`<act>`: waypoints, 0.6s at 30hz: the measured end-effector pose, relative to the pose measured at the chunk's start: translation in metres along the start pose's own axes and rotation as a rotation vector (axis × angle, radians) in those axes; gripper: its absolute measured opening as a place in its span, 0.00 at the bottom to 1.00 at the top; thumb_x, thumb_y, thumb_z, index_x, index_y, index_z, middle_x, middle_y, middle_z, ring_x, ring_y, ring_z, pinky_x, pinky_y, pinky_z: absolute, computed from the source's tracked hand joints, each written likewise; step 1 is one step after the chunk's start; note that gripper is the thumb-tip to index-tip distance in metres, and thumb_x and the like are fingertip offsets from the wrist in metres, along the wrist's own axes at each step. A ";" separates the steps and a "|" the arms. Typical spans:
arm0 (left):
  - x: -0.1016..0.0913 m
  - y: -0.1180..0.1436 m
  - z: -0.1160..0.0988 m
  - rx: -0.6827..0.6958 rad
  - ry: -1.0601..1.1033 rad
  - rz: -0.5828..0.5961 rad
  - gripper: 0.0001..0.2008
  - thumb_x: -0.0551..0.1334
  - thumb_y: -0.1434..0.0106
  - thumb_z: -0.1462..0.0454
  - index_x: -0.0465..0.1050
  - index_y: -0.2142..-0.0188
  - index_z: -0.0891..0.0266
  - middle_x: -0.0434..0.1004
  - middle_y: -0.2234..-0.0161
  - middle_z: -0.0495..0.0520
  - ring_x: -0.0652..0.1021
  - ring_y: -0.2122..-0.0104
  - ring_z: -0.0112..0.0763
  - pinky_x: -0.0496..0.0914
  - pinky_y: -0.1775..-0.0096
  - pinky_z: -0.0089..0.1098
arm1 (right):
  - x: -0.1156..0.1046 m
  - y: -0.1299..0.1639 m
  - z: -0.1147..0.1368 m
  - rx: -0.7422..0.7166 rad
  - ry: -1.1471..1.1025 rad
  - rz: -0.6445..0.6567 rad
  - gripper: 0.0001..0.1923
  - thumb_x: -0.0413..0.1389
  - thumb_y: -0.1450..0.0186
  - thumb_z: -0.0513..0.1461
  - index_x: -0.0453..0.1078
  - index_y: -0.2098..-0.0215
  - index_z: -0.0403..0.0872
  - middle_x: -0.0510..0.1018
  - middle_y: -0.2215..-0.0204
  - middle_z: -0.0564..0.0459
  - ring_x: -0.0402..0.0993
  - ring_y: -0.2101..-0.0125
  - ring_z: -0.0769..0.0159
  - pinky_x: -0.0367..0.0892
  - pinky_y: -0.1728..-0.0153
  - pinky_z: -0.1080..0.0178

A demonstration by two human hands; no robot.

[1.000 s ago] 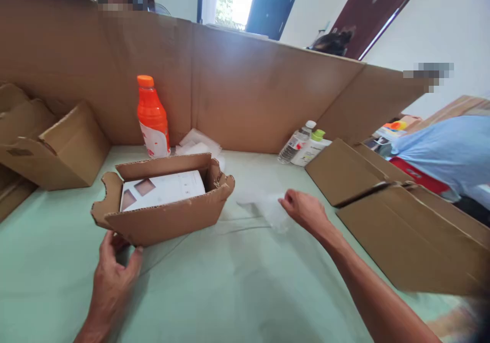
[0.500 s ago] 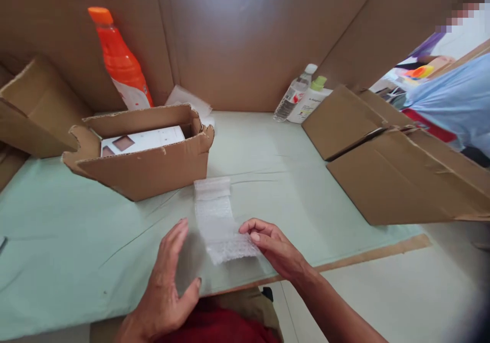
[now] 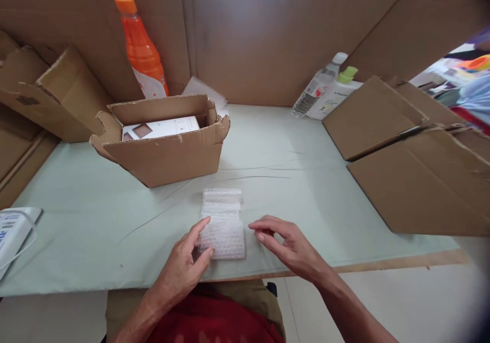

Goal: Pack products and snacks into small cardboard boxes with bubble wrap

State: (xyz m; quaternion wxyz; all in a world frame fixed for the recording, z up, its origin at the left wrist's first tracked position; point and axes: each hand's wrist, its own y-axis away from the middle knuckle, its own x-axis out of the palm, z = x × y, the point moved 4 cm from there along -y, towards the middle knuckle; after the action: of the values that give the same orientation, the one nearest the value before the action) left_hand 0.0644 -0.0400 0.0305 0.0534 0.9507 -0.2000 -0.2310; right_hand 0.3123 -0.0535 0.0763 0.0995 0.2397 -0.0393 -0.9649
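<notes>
A strip of clear bubble wrap (image 3: 222,236) lies flat near the front of the table, its far end folded or curled over. My left hand (image 3: 186,261) is at its left edge, thumb and index finger spread, the fingertips resting on or just over the wrap; I cannot tell which. To the right of the wrap, my right hand (image 3: 287,241) hovers with its fingers loosely bent, thumb and index finger a little apart and nothing between them. Behind the wrap stands an open cardboard box (image 3: 179,162) with a white carton (image 3: 168,127) inside.
Against the cardboard back wall lean an orange bottle (image 3: 143,52), a clear water bottle (image 3: 316,88) and a white bottle with a green cap (image 3: 337,95). Cardboard boxes (image 3: 421,179) stand at the right, others (image 3: 69,93) at the left. A white device with a cable (image 3: 19,230) sits at the left edge.
The bubble wrap, tilted up at its near end before, now lies flat and straighter. My right hand has let go of it, and my left hand has come to its left edge. The view has shifted left.
</notes>
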 end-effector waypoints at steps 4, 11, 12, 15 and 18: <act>-0.001 0.000 -0.003 -0.030 -0.013 -0.027 0.30 0.59 0.37 0.58 0.66 0.35 0.59 0.79 0.65 0.54 0.77 0.67 0.37 0.73 0.60 0.36 | 0.024 -0.042 0.009 -0.298 0.475 0.081 0.16 0.48 0.29 0.34 0.77 0.53 0.49 0.80 0.57 0.47 0.74 0.58 0.60 0.69 0.56 0.57; 0.001 0.009 -0.007 -0.129 -0.072 0.079 0.33 0.57 0.38 0.59 0.61 0.33 0.64 0.64 0.78 0.44 0.67 0.76 0.32 0.65 0.68 0.31 | 0.034 -0.098 -0.002 -0.332 0.926 0.052 0.11 0.55 0.32 0.35 0.75 0.52 0.45 0.76 0.50 0.41 0.69 0.55 0.55 0.63 0.56 0.54; 0.001 0.010 -0.007 -0.144 -0.075 0.094 0.34 0.57 0.38 0.60 0.60 0.32 0.64 0.63 0.78 0.44 0.66 0.76 0.31 0.63 0.69 0.30 | 0.031 -0.101 -0.002 -0.326 0.912 0.055 0.10 0.54 0.31 0.34 0.76 0.56 0.45 0.77 0.51 0.42 0.69 0.55 0.55 0.63 0.55 0.54; 0.000 0.011 -0.004 -0.171 -0.061 0.124 0.35 0.56 0.38 0.60 0.59 0.32 0.64 0.61 0.78 0.43 0.64 0.76 0.30 0.59 0.71 0.28 | 0.017 -0.109 0.001 -0.276 0.796 0.039 0.10 0.51 0.30 0.34 0.76 0.61 0.45 0.79 0.54 0.45 0.71 0.56 0.57 0.62 0.54 0.55; -0.001 0.010 -0.002 -0.178 -0.034 0.162 0.34 0.54 0.35 0.60 0.56 0.31 0.64 0.59 0.78 0.42 0.64 0.76 0.30 0.58 0.71 0.28 | 0.001 -0.124 0.003 -0.139 0.627 -0.060 0.09 0.51 0.30 0.36 0.75 0.60 0.45 0.81 0.59 0.47 0.73 0.58 0.59 0.64 0.56 0.58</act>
State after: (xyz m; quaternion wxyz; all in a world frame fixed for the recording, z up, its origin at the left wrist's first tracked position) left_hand 0.0608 -0.0492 0.0342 0.1527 0.9188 -0.2559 -0.2589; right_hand 0.2890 0.0671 0.0629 0.0944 0.5191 0.0663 -0.8469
